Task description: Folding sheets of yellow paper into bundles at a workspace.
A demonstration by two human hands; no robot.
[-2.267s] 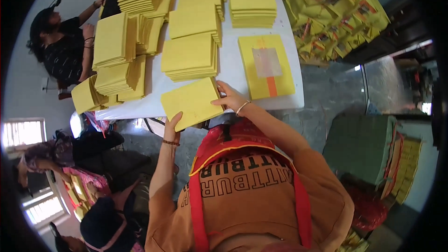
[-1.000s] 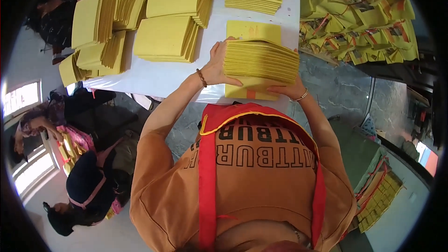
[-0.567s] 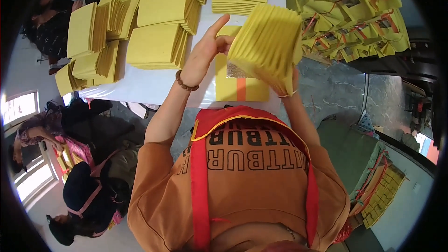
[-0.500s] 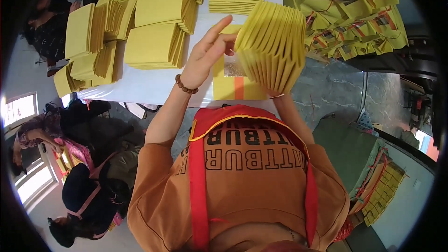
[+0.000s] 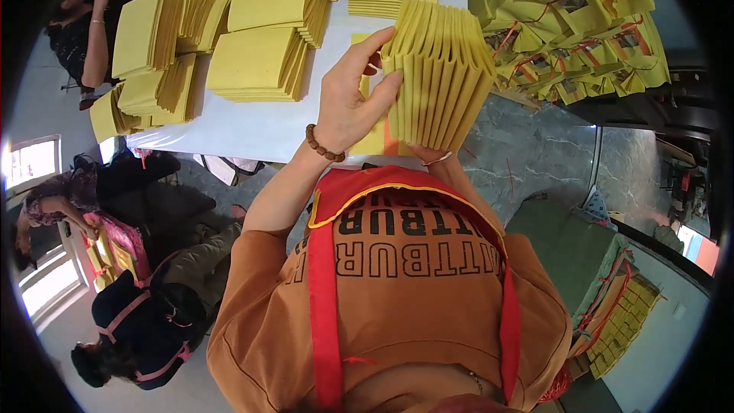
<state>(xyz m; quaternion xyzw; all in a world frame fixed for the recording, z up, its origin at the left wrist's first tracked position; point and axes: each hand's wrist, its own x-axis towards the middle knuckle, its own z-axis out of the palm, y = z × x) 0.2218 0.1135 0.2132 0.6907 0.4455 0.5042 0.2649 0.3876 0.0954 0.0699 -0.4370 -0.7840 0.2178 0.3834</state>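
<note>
I hold a thick stack of yellow folded paper sheets [image 5: 440, 76] upright in front of my chest, fanned so its edges show. My left hand [image 5: 348, 95], with a bead bracelet on the wrist, presses its fingers against the left side of the stack. My right hand [image 5: 428, 154] is almost wholly hidden under the stack and supports it from below; only the wrist with a thin bangle shows. Beneath the stack a yellow sheet with an orange strip [image 5: 378, 138] lies on the white table [image 5: 252, 126].
Several piles of yellow sheets [image 5: 260, 61] cover the table. A heap of yellow bundles tied with red string [image 5: 573, 23] lies at the right. One person [image 5: 88, 23] sits at the far left end; two others [image 5: 138, 313] crouch on the floor at lower left.
I have lifted the yellow stack off the table and tilted it from flat to upright, fanning the sheets. My left hand slid along its side.
</note>
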